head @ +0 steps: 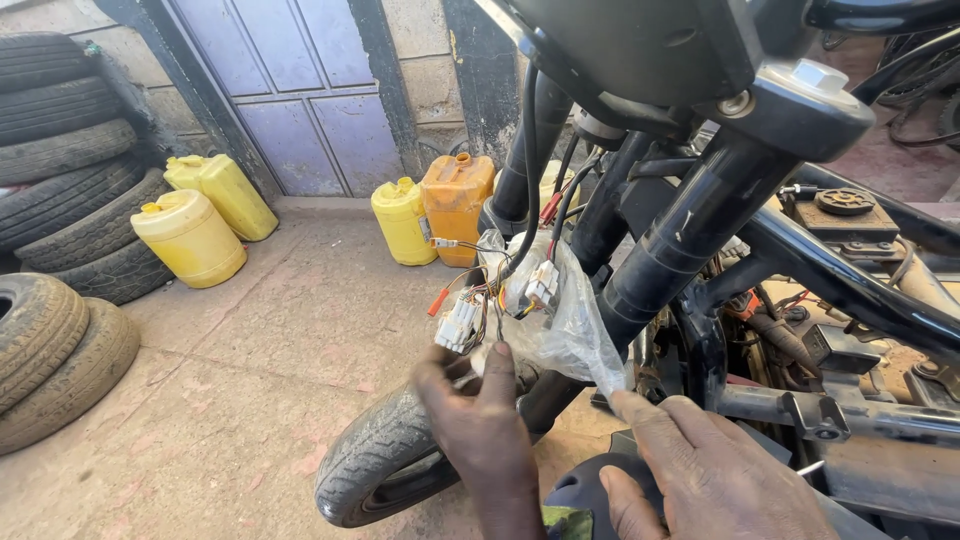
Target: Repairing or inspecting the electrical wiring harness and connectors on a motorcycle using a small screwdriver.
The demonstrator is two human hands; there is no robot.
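Note:
A stripped black motorcycle front (690, 230) fills the right half, with fork tubes and bare frame. A bundle of coloured wires with white plug connectors (462, 322) hangs by the forks, partly wrapped in a clear plastic bag (570, 335). My left hand (480, 420) reaches up from below, its fingertips touching the bag's lower edge just under the connectors. My right hand (700, 470) pinches the bag's lower right corner between thumb and forefinger. The front tyre (375, 460) sits beneath the left hand.
Stacked old tyres (70, 190) line the left wall. Yellow plastic jerrycans (195, 225) and an orange one (455, 200) stand before a blue metal door (300, 90). Concrete floor (230, 380) spreads between them and the motorcycle.

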